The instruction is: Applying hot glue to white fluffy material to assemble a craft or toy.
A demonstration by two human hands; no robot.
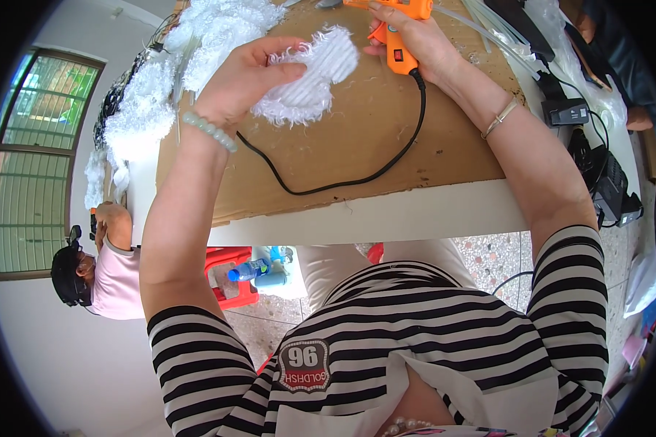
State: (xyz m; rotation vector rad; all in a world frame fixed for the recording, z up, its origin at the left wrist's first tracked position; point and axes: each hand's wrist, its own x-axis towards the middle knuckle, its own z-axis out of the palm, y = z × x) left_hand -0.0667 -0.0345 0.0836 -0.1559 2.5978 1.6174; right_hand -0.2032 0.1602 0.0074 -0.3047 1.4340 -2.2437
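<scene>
Between the thumb and fingers of my left hand (259, 73) is a white fluffy fabric piece (317, 76) with a ribbed face and a fringed edge. My right hand (419, 40) grips an orange hot glue gun (397, 44) with a small red switch on its handle. The gun's nozzle points left, up at the top edge of the view, apart from the fabric. From the base of its handle a black cord (372, 178) loops across the cardboard sheet (379, 131) toward my left wrist. Clear glue sticks (481, 25) lie to the right of the gun.
White fluffy material (142, 102) is heaped along the table's left side. Black power adapters (565, 113) and cables lie at the right edge. A person in a pink top (116, 280) sits at the left. Below the table, a blue-capped bottle (248, 270) stands near a red stool (233, 291).
</scene>
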